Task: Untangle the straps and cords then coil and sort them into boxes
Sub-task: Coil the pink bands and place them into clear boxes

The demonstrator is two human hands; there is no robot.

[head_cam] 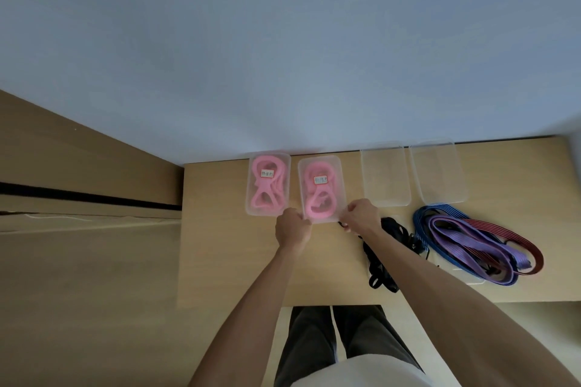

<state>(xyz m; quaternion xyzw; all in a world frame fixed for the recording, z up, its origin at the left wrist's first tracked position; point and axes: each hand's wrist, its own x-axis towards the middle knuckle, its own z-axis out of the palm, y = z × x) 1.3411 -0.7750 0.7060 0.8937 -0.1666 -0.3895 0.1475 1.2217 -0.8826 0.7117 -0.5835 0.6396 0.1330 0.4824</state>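
Two clear lidded boxes with coiled pink straps stand side by side at the table's far edge, the left pink box [268,185] and the right pink box [321,188], each with a white label. My left hand [293,229] grips the near left corner of the right pink box. My right hand [361,215] grips its near right corner. A tangle of black straps [391,248] lies just under my right forearm. Further right lies a pile of blue, purple and red straps [471,239].
Two clear boxes holding no straps, one [385,173] and another [438,171], stand against the wall to the right. The wooden table [226,245] ends at a pale wall; a cabinet [78,185] stands to the left. My legs show below the table's near edge.
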